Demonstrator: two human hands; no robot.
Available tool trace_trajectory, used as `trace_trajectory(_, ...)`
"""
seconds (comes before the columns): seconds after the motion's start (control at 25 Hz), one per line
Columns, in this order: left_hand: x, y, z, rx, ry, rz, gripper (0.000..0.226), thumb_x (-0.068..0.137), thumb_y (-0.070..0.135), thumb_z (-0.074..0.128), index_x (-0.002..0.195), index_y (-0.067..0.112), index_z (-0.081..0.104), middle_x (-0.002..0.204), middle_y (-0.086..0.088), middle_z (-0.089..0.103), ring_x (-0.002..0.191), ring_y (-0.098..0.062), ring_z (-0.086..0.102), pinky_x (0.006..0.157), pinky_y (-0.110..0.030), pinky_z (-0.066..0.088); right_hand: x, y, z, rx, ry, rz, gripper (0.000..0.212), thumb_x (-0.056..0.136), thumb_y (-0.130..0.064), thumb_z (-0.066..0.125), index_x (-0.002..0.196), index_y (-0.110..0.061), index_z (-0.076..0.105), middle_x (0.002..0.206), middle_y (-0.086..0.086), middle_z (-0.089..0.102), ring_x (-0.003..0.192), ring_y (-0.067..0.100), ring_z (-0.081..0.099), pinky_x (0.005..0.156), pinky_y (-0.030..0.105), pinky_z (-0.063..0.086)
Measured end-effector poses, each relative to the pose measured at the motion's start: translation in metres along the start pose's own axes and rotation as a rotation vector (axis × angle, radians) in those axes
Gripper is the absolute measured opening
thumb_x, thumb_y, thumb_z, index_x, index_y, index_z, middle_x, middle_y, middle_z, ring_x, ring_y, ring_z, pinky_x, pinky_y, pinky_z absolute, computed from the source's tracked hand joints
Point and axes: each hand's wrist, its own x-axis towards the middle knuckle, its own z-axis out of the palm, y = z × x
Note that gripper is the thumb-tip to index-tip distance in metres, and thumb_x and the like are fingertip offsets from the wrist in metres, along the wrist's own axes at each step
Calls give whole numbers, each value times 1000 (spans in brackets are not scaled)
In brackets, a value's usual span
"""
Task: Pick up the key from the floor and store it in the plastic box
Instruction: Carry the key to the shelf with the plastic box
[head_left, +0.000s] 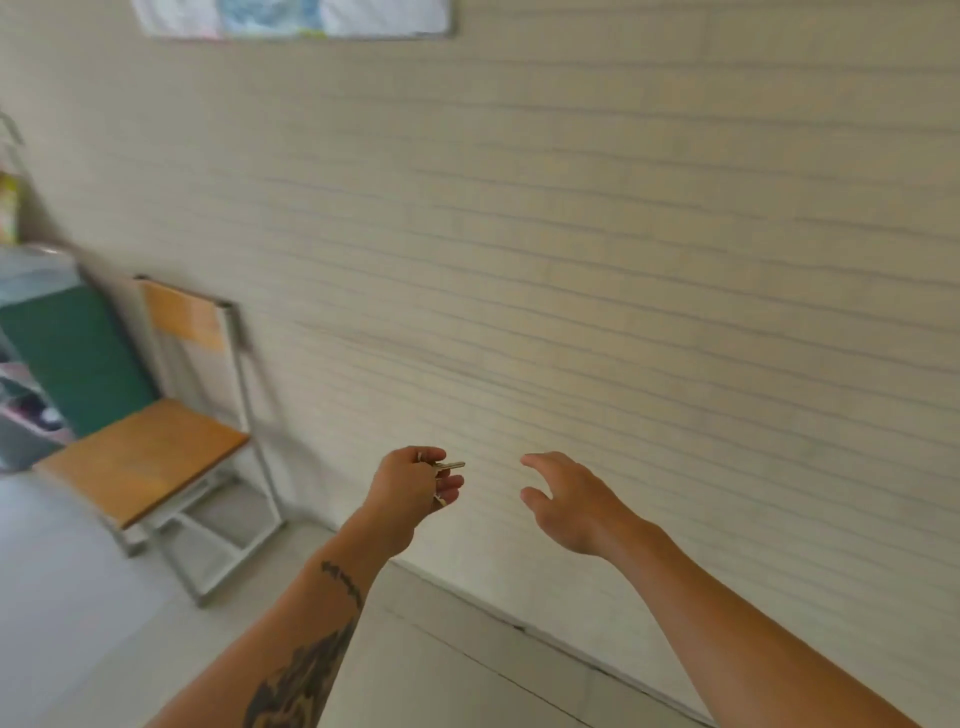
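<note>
My left hand (410, 488) is raised in front of a pale wall and is closed around a small metal key (451, 466), whose blade sticks out to the right between thumb and fingers. My right hand (566, 499) hovers a short way to the right at the same height, fingers apart and curled, holding nothing. No plastic box can be made out with certainty in the head view.
A metal-framed chair with an orange wooden seat (145, 457) stands against the wall at left. Behind it a green board (72, 358) leans on cluttered shelves (26, 405). Pale floor (78, 597) runs along the wall's base. A poster (291, 15) hangs at the top.
</note>
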Motion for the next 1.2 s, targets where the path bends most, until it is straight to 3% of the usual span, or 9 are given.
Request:
trace_trajectory(0.12, 14, 21, -93, -18, 113, 30, 28, 96, -11, 32, 109, -3, 56, 98, -21, 58, 81, -32, 66, 89, -49, 56, 44, -83, 38, -12, -42, -95, 50, 100, -32, 44, 149, -21, 40, 157, 0, 38, 140, 22, 39, 113, 39, 34)
trace_trajectory(0.24, 26, 34, -176, 28, 269, 55, 26, 97, -4, 38, 111, 5, 58, 103, -19, 63, 83, -30, 72, 73, -41, 61, 85, -154, 71, -49, -108, -187, 50, 99, -34, 44, 147, -23, 41, 153, -1, 41, 136, 22, 43, 110, 41, 39)
trace_trajectory(0.44, 51, 54, -288, 48, 557, 78, 21, 94, 2, 43, 104, 9, 59, 86, -17, 68, 65, -22, 68, 56, -31, 56, 161, -261, 119, -109, -208, -365, 52, 98, -34, 44, 148, -21, 41, 151, 2, 43, 135, 24, 43, 109, 43, 39)
trace_trajectory(0.64, 86, 92, -389, 62, 752, 102, 17, 94, 5, 47, 103, 9, 61, 92, -14, 65, 67, -19, 63, 59, -28, 57, 246, -367, 177, -68, -282, -530, 52, 98, -33, 46, 148, -19, 43, 150, 4, 43, 137, 24, 43, 111, 41, 38)
trace_trajectory(0.76, 115, 122, -447, -58, 829, 107, 17, 94, -1, 47, 100, 1, 63, 84, -15, 61, 65, -21, 59, 67, -32, 58, 303, -428, 204, -72, -334, -589, 54, 96, -36, 47, 148, -21, 43, 150, 3, 44, 136, 24, 43, 112, 42, 37)
trace_trajectory(1.2, 183, 180, -699, -364, 1018, 134, 32, 85, -14, 39, 97, -2, 66, 79, -18, 61, 65, -24, 60, 63, -31, 54, 449, -690, 331, -119, -448, -824, 51, 98, -34, 48, 147, -21, 45, 154, 2, 41, 138, 23, 43, 108, 36, 35)
